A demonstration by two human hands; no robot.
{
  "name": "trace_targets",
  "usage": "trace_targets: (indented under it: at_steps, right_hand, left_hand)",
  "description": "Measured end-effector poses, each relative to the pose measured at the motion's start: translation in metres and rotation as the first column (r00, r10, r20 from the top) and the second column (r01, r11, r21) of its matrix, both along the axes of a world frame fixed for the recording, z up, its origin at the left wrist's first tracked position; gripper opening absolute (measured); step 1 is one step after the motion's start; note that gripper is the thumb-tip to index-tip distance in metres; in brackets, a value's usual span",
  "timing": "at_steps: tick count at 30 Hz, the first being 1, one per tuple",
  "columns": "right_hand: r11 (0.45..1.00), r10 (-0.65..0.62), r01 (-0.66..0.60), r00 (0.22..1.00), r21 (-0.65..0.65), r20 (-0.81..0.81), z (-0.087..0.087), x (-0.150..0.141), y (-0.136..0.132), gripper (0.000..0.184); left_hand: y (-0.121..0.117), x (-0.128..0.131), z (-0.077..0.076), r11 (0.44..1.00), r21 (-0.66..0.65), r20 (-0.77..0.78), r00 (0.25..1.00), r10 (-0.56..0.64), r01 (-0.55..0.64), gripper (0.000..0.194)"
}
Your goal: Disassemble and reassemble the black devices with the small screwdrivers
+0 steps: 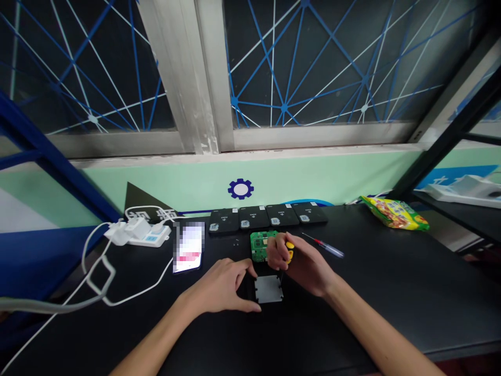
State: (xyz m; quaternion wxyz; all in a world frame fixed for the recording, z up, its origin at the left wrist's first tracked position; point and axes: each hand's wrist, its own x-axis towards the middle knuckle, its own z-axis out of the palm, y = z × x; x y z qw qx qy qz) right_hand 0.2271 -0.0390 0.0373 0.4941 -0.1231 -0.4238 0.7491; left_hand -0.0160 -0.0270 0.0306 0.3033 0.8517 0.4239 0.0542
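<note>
My left hand (223,284) is closed around the left side of a small black casing with a silver metal plate (269,289) in it, thumb at the near corner and fingers at the far one. In my right hand (307,261) is a screwdriver with a yellow handle (290,253). Its dark shaft points down at the plate's right edge; whether the tip touches a screw I cannot make out. Just beyond the plate lies a green circuit board (258,246), partly covered by my right fingers. A few tiny screws (236,243) are scattered left of the board.
Several black devices (224,221) stand in a row along the wall. To the right lie a second screwdriver (331,248) and a yellow-green snack bag (395,213). A lit phone (189,247) and a white power strip (148,235) with trailing cables are on the left.
</note>
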Motion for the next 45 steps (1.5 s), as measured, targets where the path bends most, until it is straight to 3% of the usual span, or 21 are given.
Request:
trace_targets:
  at_steps: [5, 12, 17, 21, 28, 35, 42, 45]
  right_hand:
    - [0.998, 0.040, -0.041, 0.999, -0.055, -0.015, -0.0006, 0.0010, -0.0004, 0.045]
    - [0.997, 0.035, -0.039, 0.997, -0.067, -0.070, 0.0022, 0.0042, 0.0031, 0.021]
    - [1.000, -0.022, 0.022, 0.999, 0.011, 0.027, 0.0005, 0.0039, 0.0030, 0.036]
    - [1.000, 0.005, -0.004, 1.000, -0.025, 0.003, 0.0008, 0.0032, 0.0019, 0.031]
    - [0.995, 0.068, -0.069, 0.997, -0.065, -0.030, 0.0022, 0.0057, 0.0045, 0.051]
    - [0.996, 0.043, -0.048, 0.997, -0.077, -0.063, 0.0046, 0.0064, 0.0008, 0.019]
    - [0.999, 0.046, -0.046, 0.999, 0.007, 0.029, -0.0007, 0.0029, 0.0042, 0.052]
    - [0.996, 0.078, -0.080, 0.996, -0.047, -0.047, 0.0001, 0.0041, 0.0044, 0.041]
  left_hand:
    - [0.0000, -0.0015, -0.0042, 1.000, -0.002, 0.030, 1.000, -0.009, 0.009, 0.065]
    - [0.0009, -0.0026, -0.0052, 1.000, -0.001, 0.022, 1.000, -0.014, 0.014, 0.062]
    - [0.0005, -0.0021, -0.0040, 1.000, -0.001, 0.039, 0.999, -0.018, 0.018, 0.062]
    - [0.0007, -0.0021, -0.0055, 1.000, 0.002, 0.036, 0.999, -0.017, 0.017, 0.064]
    - [0.0017, -0.0019, -0.0069, 1.000, 0.011, 0.011, 1.000, 0.000, -0.001, 0.065]
    - [0.0014, -0.0020, -0.0072, 1.000, 0.006, 0.008, 1.000, -0.014, 0.014, 0.064]
    - [0.0007, -0.0027, -0.0059, 1.000, 0.010, -0.001, 1.000, -0.022, 0.022, 0.064]
    - [0.0007, -0.0026, -0.0060, 1.000, 0.014, -0.005, 1.000, -0.021, 0.022, 0.063]
